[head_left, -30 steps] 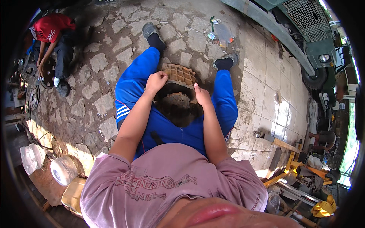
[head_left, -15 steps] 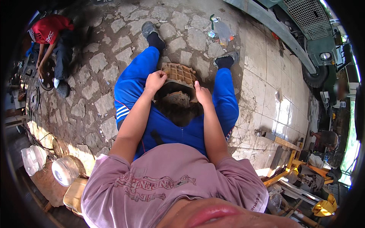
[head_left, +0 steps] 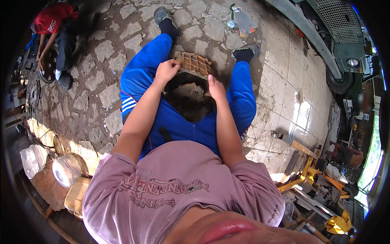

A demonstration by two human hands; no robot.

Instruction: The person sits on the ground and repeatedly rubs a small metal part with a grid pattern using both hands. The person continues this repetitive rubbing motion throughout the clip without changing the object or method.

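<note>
Between my spread legs stands a rusty brown, ribbed metal housing (head_left: 193,63), its dark hollow side toward me. My left hand (head_left: 167,70) grips its left rim, fingers curled at the edge. On the opposite side my right hand (head_left: 216,87) holds the right rim, thumb up along it and the other fingers mostly hidden. Just inside the hollow, lower down, a smaller rough brown metal part (head_left: 190,91) shows in shadow. Whether it is joined to the housing I cannot tell.
A person in a red shirt (head_left: 50,20) handles a dark ring-shaped part (head_left: 48,71) at the far left. Clear plastic containers (head_left: 67,171) stand at lower left. A green vehicle (head_left: 341,49) is at upper right, yellow metal framing (head_left: 304,173) at lower right, plastic litter (head_left: 243,24) ahead.
The housing, hands and legs sit slightly higher in the picture, as the whole view has shifted. Both hands keep their hold on the rim.
</note>
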